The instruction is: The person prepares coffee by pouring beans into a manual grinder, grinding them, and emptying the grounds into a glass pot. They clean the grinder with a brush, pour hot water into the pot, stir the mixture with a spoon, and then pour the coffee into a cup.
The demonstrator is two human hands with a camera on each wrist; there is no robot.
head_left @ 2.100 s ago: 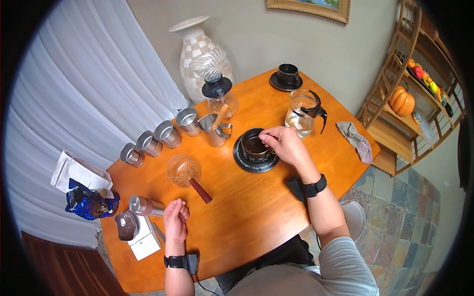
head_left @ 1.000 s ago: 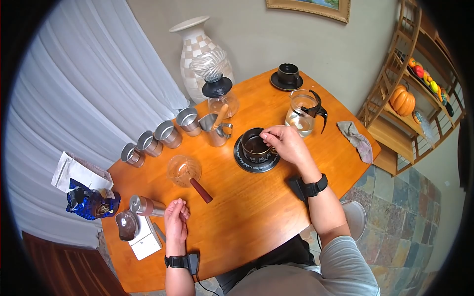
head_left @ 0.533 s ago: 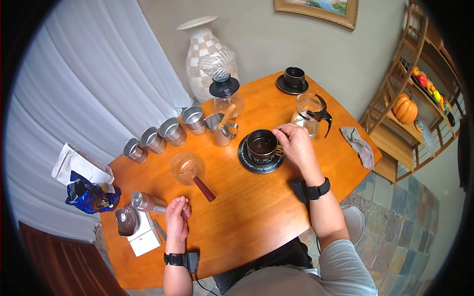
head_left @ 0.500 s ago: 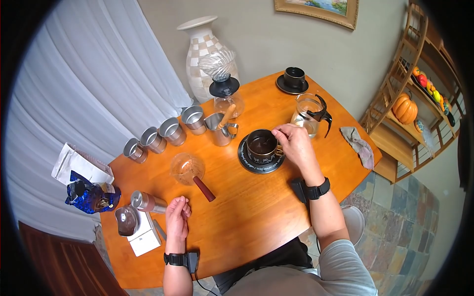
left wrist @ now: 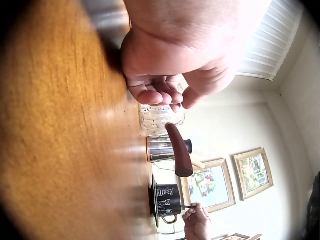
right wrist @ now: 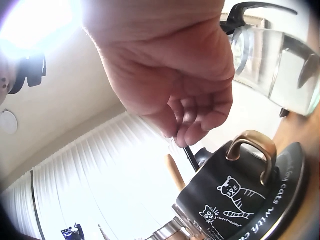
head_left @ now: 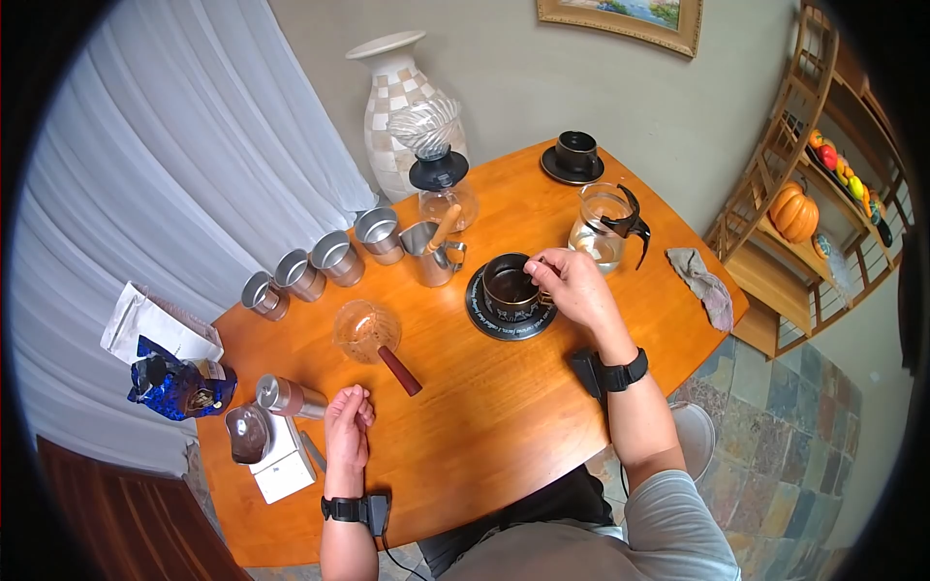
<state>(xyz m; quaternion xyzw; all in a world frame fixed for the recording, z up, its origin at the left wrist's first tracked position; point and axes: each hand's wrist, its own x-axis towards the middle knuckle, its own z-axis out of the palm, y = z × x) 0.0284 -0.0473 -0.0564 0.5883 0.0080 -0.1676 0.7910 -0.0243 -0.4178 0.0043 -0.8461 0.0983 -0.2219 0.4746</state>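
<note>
In the head view my right hand is over the right side of a black cup with a gold handle, which stands upright on a black saucer. Its thumb and fingertips pinch a thin dark spoon handle that slants down into the cup; the lower end is hidden by the cup wall. White cat drawings mark the cup in the right wrist view. My left hand rests on the table, fingers loosely curled around nothing. Nearby are a steel cylinder and a clear glass vessel with a dark red handle.
A glass pitcher of clear liquid stands behind the right hand. Several metal cups, a steel jug and a glass brewer line the back left. A white scale, blue bag, grey cloth and second black cup lie around.
My right hand's fingertips have shifted slightly left and toward me over the cup, still pinching the spoon handle. The head view has tilted a little. The left hand stays put.
</note>
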